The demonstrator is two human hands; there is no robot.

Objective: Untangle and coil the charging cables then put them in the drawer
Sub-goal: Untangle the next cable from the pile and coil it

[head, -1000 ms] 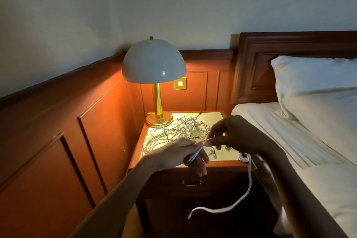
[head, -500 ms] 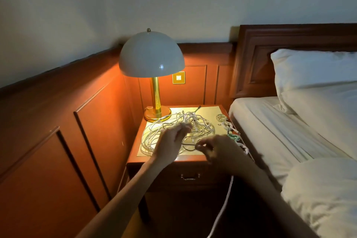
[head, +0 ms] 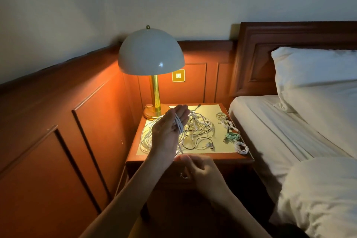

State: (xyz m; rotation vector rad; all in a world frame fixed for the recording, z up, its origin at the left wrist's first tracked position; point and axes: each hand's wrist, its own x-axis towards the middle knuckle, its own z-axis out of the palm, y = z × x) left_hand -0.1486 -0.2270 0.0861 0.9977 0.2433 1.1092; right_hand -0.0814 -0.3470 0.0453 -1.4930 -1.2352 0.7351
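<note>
Bed point(head: 280, 137) sits well right of the lamp point(head: 151, 52), with its mattress edge just beside the desk's right edge and only a thin dark gap between them. Wood wall panel point(head: 67, 121) is left of the lamp and hems in the desk's left edge. Desk point(head: 193, 157) has the lamp on its back left corner, base touching the yellow top. Tangle of cables point(head: 201, 131) is spread in front of the lamp base and to its right, all inside the desk edges. A bare yellow strip lies right of the tangle and another along the front edge.

Left hand point(head: 168, 127) is raised over the tangle in front of the lamp, palm up, fingers straight. White cable point(head: 178, 124) is looped across them and trails down toward the front edge. Right hand point(head: 201, 170) is lower, off the front edge, fingers curled and pinching that white cable.

Four coiled cables point(head: 232, 137), three white and one green, are lined along the desk's right edge, farthest from the lamp, with the nearest coil just at the rim. Drawer point(head: 166, 177) is below the front edge, closed, its handle partly hidden by the right hand.
</note>
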